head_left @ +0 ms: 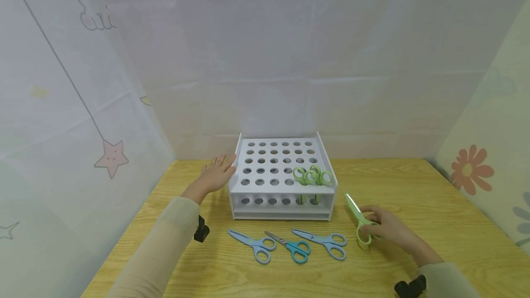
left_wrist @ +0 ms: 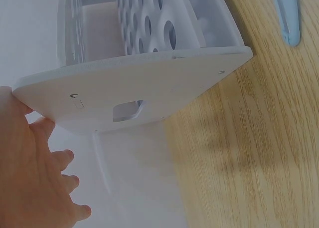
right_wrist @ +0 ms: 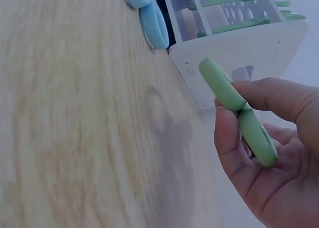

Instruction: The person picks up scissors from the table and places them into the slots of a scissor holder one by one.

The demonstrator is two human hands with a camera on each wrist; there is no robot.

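My right hand (head_left: 387,226) holds a pair of green scissors (head_left: 359,217) to the right of the rack, blades pointing away from me. In the right wrist view, thumb and fingers pinch the green handles (right_wrist: 223,86). A white rack (head_left: 281,187) with rows of round holes stands on the table. Two pairs of green scissors (head_left: 311,176) stand in its front right holes, handles up. My left hand (head_left: 217,174) touches the rack's left side with its fingers extended; the left wrist view shows that hand (left_wrist: 37,163) at the side panel's edge.
In front of the rack lie light blue scissors (head_left: 253,243), teal scissors (head_left: 293,246) and another light blue pair (head_left: 325,240) on the wooden table (head_left: 232,279). A pale cloth backdrop (head_left: 265,68) hangs behind and at both sides.
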